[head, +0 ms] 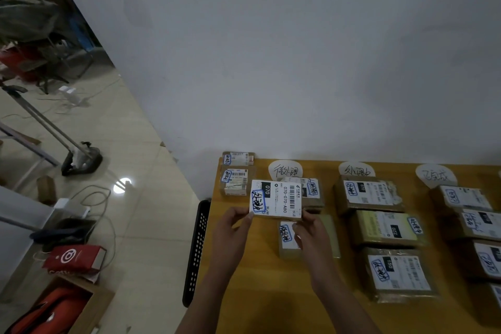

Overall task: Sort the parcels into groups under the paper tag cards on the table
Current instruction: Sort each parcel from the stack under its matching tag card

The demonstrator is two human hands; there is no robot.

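Both hands hold up a small parcel point(276, 199) with a white shipping label reading 070 and blue handwriting, above the yellow table point(244, 266). My left hand point(235, 222) pinches its lower left corner. My right hand point(309, 230) pinches its lower right edge. Three round paper tag cards lie along the far edge: left card point(284, 171), middle card point(356, 169), right card point(435, 175). Parcels lie in columns under them: one point(313, 194) behind the held parcel, another point(288, 238) below my right hand, three under the middle card point(367, 194), several at the right point(461, 196).
Two small parcels point(235, 173) sit at the table's far left corner. A black perforated basket point(198, 249) stands against the table's left side. On the floor to the left are a red bag point(74, 259), cables, an open box and a stand base point(81, 161). A white wall lies behind.
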